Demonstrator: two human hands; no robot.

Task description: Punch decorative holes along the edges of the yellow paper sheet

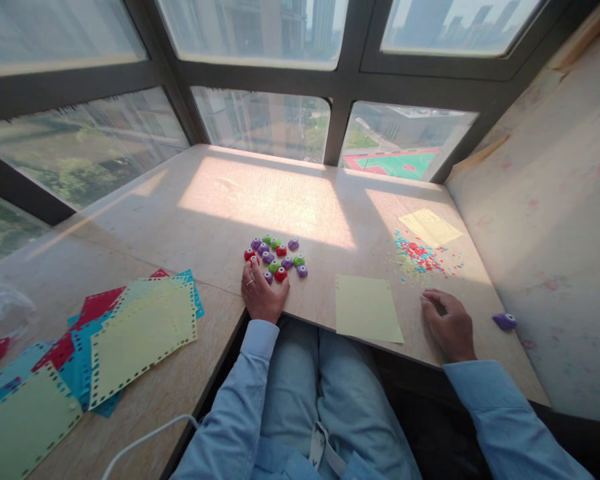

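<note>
1. Nearest on the left, a loose pile of sheets (145,340) in pale yellow, red and blue fans across the desk (315,293), with holes along the edges; lying to one side, it probably leaves the front free for handwork
2. The right hand (447,327) rests near the front edge, fingers loosely curled towards the thumb; nothing shows in it, but its inside is hidden, so I cannot tell if it has hold of anything
3. A lone purple punch (505,322) lies to the right of that hand, near the wall (555,280), well apart from the others, perhaps for easy reach
4. Between the hands, a pale yellow sheet (369,308) lies flat at the front edge, a spot both hands can likely reach
5. The left hand (265,293) is at the near side of the group of small punches (287,263), partly open, with its thumb beside a red punch (281,274) and its fingers at another; I cannot tell whether it grips one
6. These punches stand close together, purple, green and red mixed, so closeness seems to matter more than colour
7. Farther right, paper bits (420,259) lie scattered, loosely grouped by colour, reaching a second yellow sheet (431,227) beyond
</note>
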